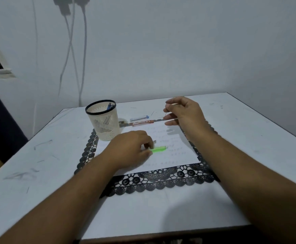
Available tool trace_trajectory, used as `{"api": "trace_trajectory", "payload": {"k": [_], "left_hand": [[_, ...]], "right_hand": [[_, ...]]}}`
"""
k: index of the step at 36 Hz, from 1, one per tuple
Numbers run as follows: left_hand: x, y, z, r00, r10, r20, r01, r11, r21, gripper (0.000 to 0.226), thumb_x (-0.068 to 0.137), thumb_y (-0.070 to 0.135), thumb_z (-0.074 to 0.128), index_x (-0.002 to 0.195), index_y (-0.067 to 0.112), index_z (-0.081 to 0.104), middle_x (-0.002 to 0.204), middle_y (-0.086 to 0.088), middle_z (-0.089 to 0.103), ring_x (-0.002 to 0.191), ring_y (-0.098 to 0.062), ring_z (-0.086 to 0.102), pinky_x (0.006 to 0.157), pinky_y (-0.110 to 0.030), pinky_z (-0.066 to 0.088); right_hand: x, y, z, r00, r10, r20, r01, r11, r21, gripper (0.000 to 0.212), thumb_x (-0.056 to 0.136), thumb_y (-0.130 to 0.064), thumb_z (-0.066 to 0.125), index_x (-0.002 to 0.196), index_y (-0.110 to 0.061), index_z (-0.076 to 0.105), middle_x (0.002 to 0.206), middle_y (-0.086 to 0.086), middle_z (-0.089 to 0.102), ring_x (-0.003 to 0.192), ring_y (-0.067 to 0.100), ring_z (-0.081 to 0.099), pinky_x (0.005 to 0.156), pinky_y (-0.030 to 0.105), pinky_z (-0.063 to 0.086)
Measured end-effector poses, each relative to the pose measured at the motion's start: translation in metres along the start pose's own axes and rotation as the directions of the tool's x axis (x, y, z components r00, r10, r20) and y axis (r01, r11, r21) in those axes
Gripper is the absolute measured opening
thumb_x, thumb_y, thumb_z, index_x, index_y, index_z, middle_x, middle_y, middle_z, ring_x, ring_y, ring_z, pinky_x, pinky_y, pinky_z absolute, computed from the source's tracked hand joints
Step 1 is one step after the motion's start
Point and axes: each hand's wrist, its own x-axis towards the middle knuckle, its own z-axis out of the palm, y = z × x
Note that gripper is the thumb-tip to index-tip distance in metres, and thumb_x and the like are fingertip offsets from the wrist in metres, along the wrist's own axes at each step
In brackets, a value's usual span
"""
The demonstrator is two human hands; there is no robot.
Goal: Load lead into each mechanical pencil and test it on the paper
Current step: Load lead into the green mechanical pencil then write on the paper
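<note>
Green pencil (158, 149), black lace mat (161, 182)

You see a scuffed white table (214, 199) carrying a black lace placemat (161, 182), a cream mesh pen holder (104, 120) and lead tubes (140, 118).

green pencil (158, 149) half hidden, paper (177, 152) marks illegible

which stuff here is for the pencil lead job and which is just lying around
For the job:
green pencil, under the left hand
thin lead, pinched by the right hand
pink pencil
lead case
paper

Lying about:
pen cup
lace mat
wall cables
</note>
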Motion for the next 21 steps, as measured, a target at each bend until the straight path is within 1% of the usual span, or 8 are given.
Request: {"api": "trace_trajectory", "payload": {"k": [2,4,8,11,13,16,18,21], "left_hand": [[-0.002,0.001,0.003,1.0,-0.01,-0.019,0.01,1.0,0.007,0.015,0.096,0.04,0.061,0.109,0.038,0.069,0.095,0.023,0.056,0.083,0.001,0.049,0.07,-0.028,0.049],[-0.004,-0.001,0.003,0.999,-0.032,-0.039,0.031,0.999,-0.016,0.014,0.097,0.036,0.059,0.107,0.038,0.068,0.09,0.024,0.055,0.082,0.0,0.05,0.071,-0.028,0.05],[-0.004,-0.012,-0.006,0.995,-0.063,-0.083,0.052,0.99,-0.128,0.008,0.097,0.03,0.066,0.103,0.035,0.068,0.092,0.019,0.061,0.083,-0.002,0.057,0.075,-0.037,0.055],[-0.006,-0.017,-0.01,0.986,-0.104,-0.13,0.076,0.975,-0.208,0.006,0.098,0.027,0.067,0.101,0.032,0.068,0.091,0.018,0.062,0.082,-0.002,0.058,0.073,-0.032,0.053],[-0.008,-0.018,-0.009,0.977,-0.139,-0.163,0.09,0.957,-0.277,0.008,0.098,0.026,0.067,0.098,0.034,0.065,0.09,0.018,0.062,0.082,-0.003,0.058,0.071,-0.029,0.049],[-0.009,-0.02,-0.008,0.964,-0.189,-0.188,0.109,0.923,-0.37,0.013,0.099,0.024,0.067,0.096,0.036,0.064,0.09,0.017,0.065,0.084,-0.002,0.059,0.069,-0.019,0.042],[-0.009,-0.019,-0.009,0.955,-0.216,-0.203,0.107,0.89,-0.442,0.013,0.098,0.022,0.067,0.095,0.034,0.065,0.091,0.015,0.067,0.086,-0.002,0.06,0.068,-0.012,0.04],[-0.009,-0.017,-0.01,0.946,-0.248,-0.21,0.099,0.837,-0.539,0.012,0.098,0.02,0.068,0.096,0.032,0.067,0.091,0.014,0.068,0.086,-0.001,0.061,0.068,-0.009,0.04]], "right_hand": [[-0.001,0.001,0.003,1.0,-0.005,0.009,0.005,1.0,-0.006,0.012,0.098,-0.004,0.068,0.11,0.0,0.071,0.089,0.013,0.073,0.068,0.025,0.071,0.07,0.042,0.064],[-0.002,0.0,0.005,1.0,-0.016,0.016,0.016,1.0,-0.007,0.013,0.098,-0.002,0.068,0.111,0.001,0.069,0.088,0.014,0.072,0.067,0.025,0.071,0.069,0.041,0.064],[-0.004,-0.003,0.009,0.999,-0.039,0.015,0.038,0.999,0.021,0.016,0.098,0.0,0.068,0.113,0.002,0.066,0.087,0.014,0.071,0.069,0.027,0.072,0.067,0.038,0.065],[-0.006,-0.003,0.011,0.999,-0.052,0.017,0.051,0.998,0.041,0.011,0.098,-0.001,0.068,0.109,-0.003,0.066,0.083,0.01,0.072,0.069,0.029,0.073,0.066,0.038,0.065],[-0.01,-0.003,0.014,0.998,-0.065,0.02,0.064,0.997,0.049,0.008,0.1,-0.002,0.066,0.107,-0.006,0.064,0.082,0.009,0.072,0.069,0.03,0.073,0.064,0.036,0.064],[-0.015,-0.005,0.019,0.995,-0.099,0.017,0.098,0.993,0.059,0.007,0.102,-0.005,0.064,0.108,-0.006,0.061,0.084,0.012,0.071,0.07,0.031,0.073,0.06,0.032,0.062],[-0.017,-0.007,0.022,0.992,-0.123,0.024,0.121,0.991,0.058,0.006,0.102,-0.004,0.063,0.107,-0.005,0.061,0.085,0.014,0.07,0.071,0.032,0.073,0.06,0.031,0.062],[-0.021,-0.01,0.025,0.988,-0.15,0.04,0.147,0.987,0.062,0.005,0.102,-0.004,0.064,0.106,-0.004,0.062,0.085,0.014,0.07,0.072,0.032,0.072,0.062,0.031,0.062]]}}
